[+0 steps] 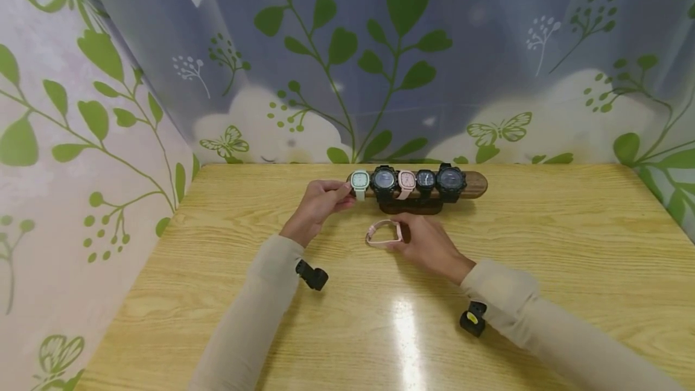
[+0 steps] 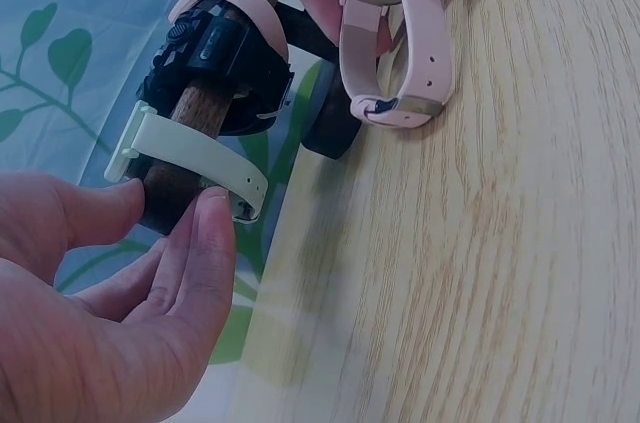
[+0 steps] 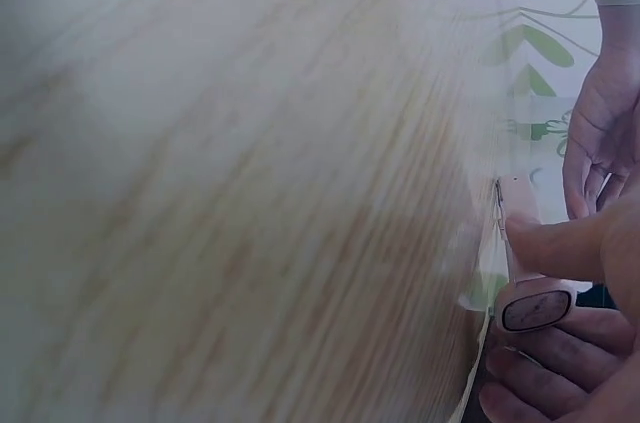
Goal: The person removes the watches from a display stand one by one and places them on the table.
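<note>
A dark wooden watch stand point(image 1: 475, 185) carries a row of watches on its bar. At its left end sits a mint-green watch point(image 1: 360, 180), its pale strap point(image 2: 205, 151) looped around the bar. My left hand point(image 1: 320, 207) grips that bar end between thumb and fingertips, right beside the green strap. In front of the stand, my right hand point(image 1: 429, 243) pinches a pink watch point(image 1: 400, 232) by its case. Its strap point(image 2: 428, 43) is buckled into a loop in the left wrist view. The right wrist view shows the watch's face point(image 3: 536, 310) among the fingers.
Also on the bar are a black round watch point(image 1: 384, 179), another pink watch point(image 1: 406, 180), a small black watch point(image 1: 426, 180) and a large black watch point(image 1: 450, 179). Beneath is a wood-grain table point(image 1: 543, 234), backed by a leaf-patterned curtain point(image 1: 478, 29).
</note>
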